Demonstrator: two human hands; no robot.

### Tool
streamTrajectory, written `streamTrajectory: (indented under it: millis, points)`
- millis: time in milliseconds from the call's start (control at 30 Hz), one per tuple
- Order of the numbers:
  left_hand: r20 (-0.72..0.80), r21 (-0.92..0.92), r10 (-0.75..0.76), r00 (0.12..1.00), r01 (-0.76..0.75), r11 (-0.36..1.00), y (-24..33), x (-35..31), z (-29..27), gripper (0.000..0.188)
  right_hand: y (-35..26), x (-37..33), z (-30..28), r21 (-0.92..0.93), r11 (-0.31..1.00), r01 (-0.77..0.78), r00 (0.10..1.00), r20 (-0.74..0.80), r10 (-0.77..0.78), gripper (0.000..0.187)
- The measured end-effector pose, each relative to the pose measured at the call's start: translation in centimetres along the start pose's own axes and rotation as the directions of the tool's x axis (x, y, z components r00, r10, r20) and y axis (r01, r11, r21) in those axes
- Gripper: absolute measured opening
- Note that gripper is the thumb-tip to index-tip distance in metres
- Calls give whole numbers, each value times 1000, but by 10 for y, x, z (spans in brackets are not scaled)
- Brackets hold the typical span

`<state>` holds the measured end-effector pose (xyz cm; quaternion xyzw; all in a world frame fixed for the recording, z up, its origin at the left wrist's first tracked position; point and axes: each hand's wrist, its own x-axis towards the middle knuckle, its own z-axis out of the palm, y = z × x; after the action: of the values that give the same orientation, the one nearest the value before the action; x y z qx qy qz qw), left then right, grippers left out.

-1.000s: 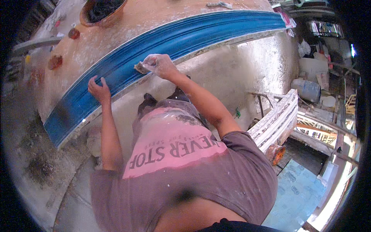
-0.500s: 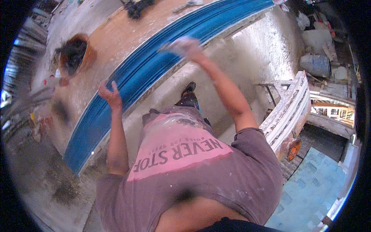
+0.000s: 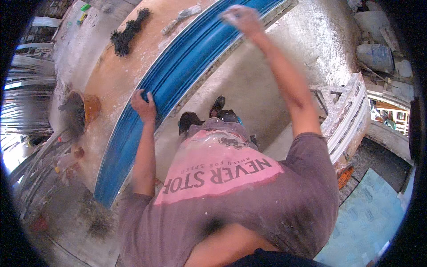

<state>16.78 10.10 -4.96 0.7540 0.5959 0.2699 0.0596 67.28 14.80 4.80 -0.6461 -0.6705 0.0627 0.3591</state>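
Observation:
A long blue mould [image 3: 122,151] with lengthwise grooves lies diagonally across the worktable, its near end at lower left. My left hand [image 3: 144,107] rests on its left edge, thumb and fingers apart. Farther along the same mould, my right hand [image 3: 244,22] is over the grooved surface, whitened with powder and slightly blurred. The right fingers are curled together; whatever they may hold is too small or hidden to make out.
On the tan tabletop [image 3: 111,73] lie a dark fibrous clump [image 3: 128,35] and a whitish crusted stick [image 3: 181,19]. An orange-brown bucket [image 3: 92,109] with dark stuff stands left. White moulding lengths [image 3: 349,120] are at right, above a pale blue sheet [image 3: 367,218].
My right hand has moved farther up along the blue mould, away from me. The whole view has shifted, while my left hand stays at the mould's left edge.

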Motion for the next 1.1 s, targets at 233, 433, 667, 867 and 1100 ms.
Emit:
streamTrajectory:
  millis: [233, 433, 667, 867, 1100]
  points:
    - [88, 78, 17, 996, -24, 997, -6, 2, -2, 34, -159, -112, 135, 529, 844, -93, 879, 441, -180, 31]
    - [92, 37, 11, 996, -15, 999, -5, 1, 2, 37, 66, -48, -6, 382, 796, -469, 883, 212, 419, 13]
    - [175, 138, -46, 983, 21, 990, 29, 16, -6, 32, 193, 94, -111, 103, 945, -310, 931, -170, 324, 18]
    - [198, 318, -32, 980, -34, 947, -24, -14, 5, 34, 38, 70, -25, 589, 808, -14, 763, 529, -372, 21]
    - [236, 520, -238, 942, 85, 850, 21, 26, 21, 30, 238, 91, -118, 443, 891, -101, 789, 581, -199, 21]
